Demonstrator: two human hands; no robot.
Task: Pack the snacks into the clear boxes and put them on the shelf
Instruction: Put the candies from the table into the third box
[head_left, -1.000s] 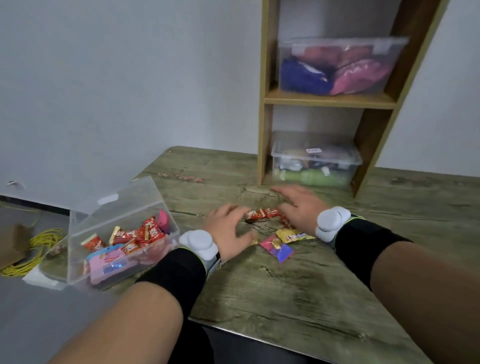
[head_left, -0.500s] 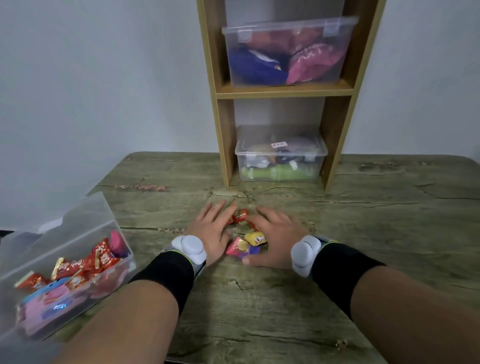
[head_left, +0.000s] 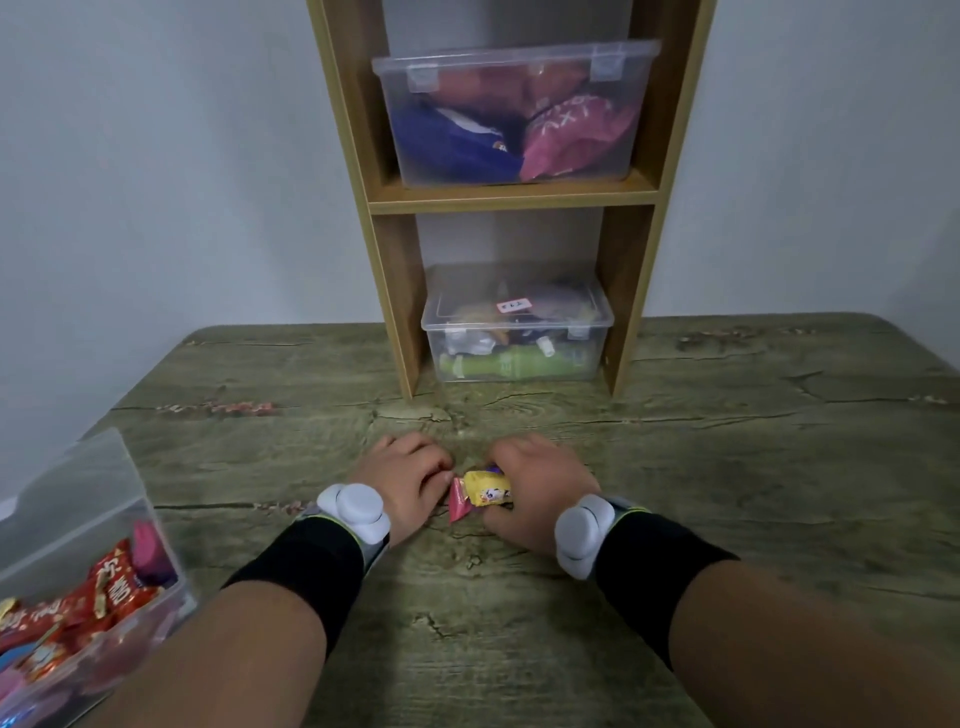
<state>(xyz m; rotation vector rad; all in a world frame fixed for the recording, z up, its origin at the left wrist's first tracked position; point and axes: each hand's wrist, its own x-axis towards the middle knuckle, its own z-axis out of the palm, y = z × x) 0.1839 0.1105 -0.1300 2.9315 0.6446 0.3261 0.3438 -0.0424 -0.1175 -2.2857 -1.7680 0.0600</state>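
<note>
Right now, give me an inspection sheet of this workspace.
Surface: wood-grain table, cracked-looking pattern.
Job's things: yellow packet and pink packet between the hands; open clear box, part-filled, at lower left; upper box and lower box shut, in the shelf.
Clutter: nothing seen.
Grippers: right hand grips the yellow packet; left hand curled against the pink packet, grip unclear.
Cables: nothing seen.
Surroundings: grey wall.
</note>
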